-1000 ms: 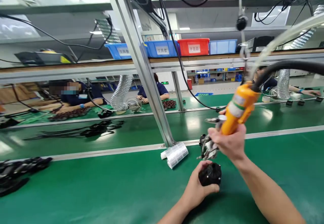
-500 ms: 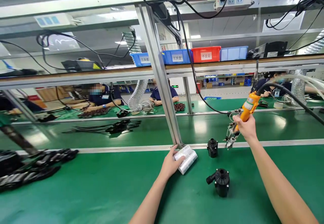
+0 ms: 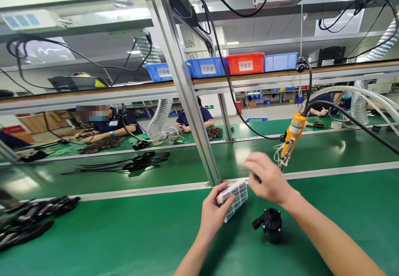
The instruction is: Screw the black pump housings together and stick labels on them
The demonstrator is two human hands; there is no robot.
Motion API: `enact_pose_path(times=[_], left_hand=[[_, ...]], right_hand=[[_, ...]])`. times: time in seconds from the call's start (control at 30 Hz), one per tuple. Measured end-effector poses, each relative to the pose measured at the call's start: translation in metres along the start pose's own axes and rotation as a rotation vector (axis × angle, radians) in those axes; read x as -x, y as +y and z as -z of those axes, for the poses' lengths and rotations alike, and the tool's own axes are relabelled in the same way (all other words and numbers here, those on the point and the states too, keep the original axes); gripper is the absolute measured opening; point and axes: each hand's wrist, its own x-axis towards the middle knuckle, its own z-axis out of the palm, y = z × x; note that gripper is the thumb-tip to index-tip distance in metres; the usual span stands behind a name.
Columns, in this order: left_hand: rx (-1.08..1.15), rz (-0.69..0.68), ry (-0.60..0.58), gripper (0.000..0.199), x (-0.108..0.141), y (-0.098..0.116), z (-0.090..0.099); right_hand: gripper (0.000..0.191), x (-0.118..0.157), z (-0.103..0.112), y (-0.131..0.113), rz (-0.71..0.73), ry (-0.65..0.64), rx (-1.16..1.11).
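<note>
My left hand (image 3: 215, 209) grips a glossy white item (image 3: 237, 199) between thumb and fingers. Its near face carries a grid of greyish rectangles, like a curled sheet of labels; its exact kind is unclear. Just to the right, my right hand (image 3: 269, 180) is raised with bent fingers, blurred by motion. Something black shows between those fingers, and whether they grip it is unclear. A black pump (image 3: 272, 225) with a side spout stands upright on the green bench, below my right hand. Behind that hand hangs an orange electric screwdriver (image 3: 293, 136), apart from it.
A metal post (image 3: 190, 97) rises just behind my left hand. Black cables (image 3: 50, 222) lie on the left of the green bench (image 3: 131, 234). Blue and red bins (image 3: 245, 63) line the shelf above. Co-workers sit across the bench, including a person in dark clothing (image 3: 123, 123).
My right hand has let go of the screwdriver and come left toward my left hand. The screwdriver now hangs free. The gridded item is tilted up. My right hand now covers the smaller pump's place.
</note>
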Motion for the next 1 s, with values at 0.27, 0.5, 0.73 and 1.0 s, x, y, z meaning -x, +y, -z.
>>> enact_pose_path(times=[0.27,0.5,0.73,1.0], left_hand=[[0.241,-0.027,-0.009,0.053,0.016,0.013,-0.013],[0.224,0.013,0.114,0.051,0.021,0.011,-0.014],[0.208,0.06,0.17,0.052,0.019,0.015,-0.014],[0.188,0.074,-0.009,0.074,0.015,0.017,-0.013]], right_hand=[[0.029,0.027,-0.057,0.013,-0.18,-0.426,-0.283],[0.026,0.03,-0.059,0.01,-0.21,-0.432,-0.328],[0.027,0.028,-0.061,0.008,-0.196,-0.38,-0.362],[0.022,0.03,-0.064,0.004,-0.312,-0.354,-0.39]])
